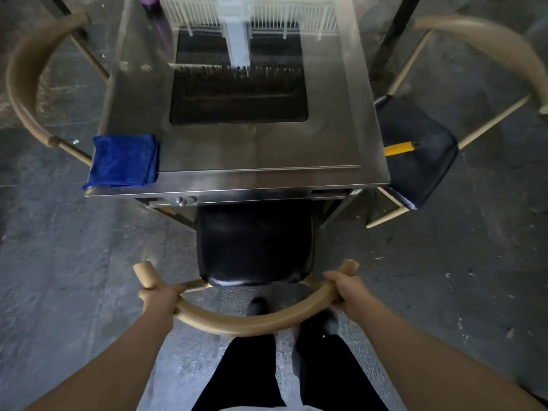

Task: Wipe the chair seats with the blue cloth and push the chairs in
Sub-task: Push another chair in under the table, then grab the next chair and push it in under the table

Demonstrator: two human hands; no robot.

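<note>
both hands grip the near chair's curved backrest (246, 324): left hand (161, 299) and right hand (345, 292) closed round it; blue cloth (123, 161) lies ahead-left on the table (267, 149).

Head-high, facing down, somewhat blurred.

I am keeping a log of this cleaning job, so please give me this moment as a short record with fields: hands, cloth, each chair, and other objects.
left hand: gripping the curved wooden backrest of the near chair
right hand: gripping the same backrest, other end
near chair: black seat partly under the steel table
blue cloth: folded, lying on the table's near left corner, not held
right chair: dark seat, partly under the table
yellow pencil: lying on the right chair's seat
left chair: only its backrest visible
</note>
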